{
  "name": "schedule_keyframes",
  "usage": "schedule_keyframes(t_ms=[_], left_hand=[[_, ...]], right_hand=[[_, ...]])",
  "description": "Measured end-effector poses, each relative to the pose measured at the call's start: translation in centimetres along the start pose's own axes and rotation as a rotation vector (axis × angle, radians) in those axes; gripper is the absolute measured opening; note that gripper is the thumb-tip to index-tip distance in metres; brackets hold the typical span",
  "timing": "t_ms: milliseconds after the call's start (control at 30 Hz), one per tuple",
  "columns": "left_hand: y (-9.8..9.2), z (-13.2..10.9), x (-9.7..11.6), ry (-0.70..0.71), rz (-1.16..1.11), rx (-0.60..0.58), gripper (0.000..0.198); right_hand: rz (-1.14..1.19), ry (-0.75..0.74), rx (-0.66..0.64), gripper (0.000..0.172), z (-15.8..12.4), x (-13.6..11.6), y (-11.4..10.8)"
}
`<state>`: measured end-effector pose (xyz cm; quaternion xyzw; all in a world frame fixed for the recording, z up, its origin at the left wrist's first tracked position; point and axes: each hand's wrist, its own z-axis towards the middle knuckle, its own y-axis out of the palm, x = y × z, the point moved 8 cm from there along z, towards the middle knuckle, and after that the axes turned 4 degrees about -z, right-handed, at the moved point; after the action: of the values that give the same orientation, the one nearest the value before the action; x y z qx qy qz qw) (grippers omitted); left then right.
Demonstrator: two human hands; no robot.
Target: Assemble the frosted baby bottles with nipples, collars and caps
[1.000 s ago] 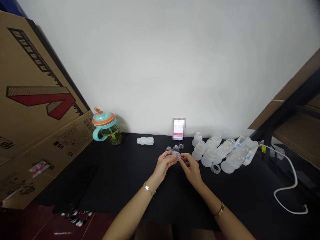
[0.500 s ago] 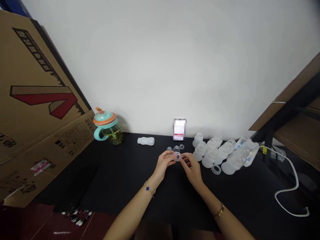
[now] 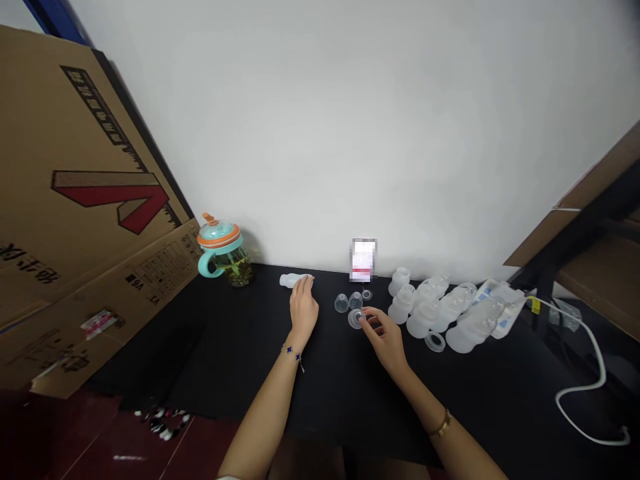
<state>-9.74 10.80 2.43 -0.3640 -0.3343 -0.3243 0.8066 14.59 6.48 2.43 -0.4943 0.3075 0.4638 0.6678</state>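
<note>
My left hand [image 3: 303, 308] is at a small white bottle [image 3: 289, 280] lying on its side near the wall. Its fingers are closed over the bottle's right end and hide that part. My right hand [image 3: 386, 341] pinches a clear bottle nipple with a ring-shaped collar [image 3: 355, 319] between thumb and fingers, low over the black table. Just behind it are two clear dome-shaped caps [image 3: 341, 303], side by side. A small translucent ring [image 3: 367, 295] lies beyond them.
Several frosted baby bottles [image 3: 424, 319] stand and lean at the right, with a loose ring [image 3: 435, 341] before them. A lit phone [image 3: 363, 260] leans on the wall. A lidded tea jug [image 3: 225, 257] and a cardboard box [image 3: 100, 220] are left; a white cable [image 3: 595, 353] curls right.
My left hand has let go of the nipple and moved left to the white bottle. The right hand keeps the nipple in about the same place. The view has shifted slightly.
</note>
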Motion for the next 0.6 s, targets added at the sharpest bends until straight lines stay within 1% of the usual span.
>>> schedule_keyframes(t_ms=[200,333,400,467,600], left_hand=[[1.8,0.0,-0.8,0.082,0.341,-0.119,0.048],[2.1,0.2,-1.2,0.102,0.502,-0.149,0.05],[1.7,0.4,-0.9,0.121,0.517,-0.122,0.051],[0.8,0.6,-0.4,0.13,0.493,-0.058,0.048],[-0.9,0.7,0.5,0.097,0.494,0.055,0.04]], right_hand=[[-0.016,0.013,-0.024,0.031,0.1,0.2,0.2],[-0.032,0.03,-0.046,0.031,0.2,0.7,0.4],[-0.059,0.041,-0.065,0.031,0.2,0.9,0.5],[-0.085,0.05,-0.086,0.031,0.1,1.0,0.7],[-0.114,0.058,-0.094,0.031,0.1,1.3,0.8]])
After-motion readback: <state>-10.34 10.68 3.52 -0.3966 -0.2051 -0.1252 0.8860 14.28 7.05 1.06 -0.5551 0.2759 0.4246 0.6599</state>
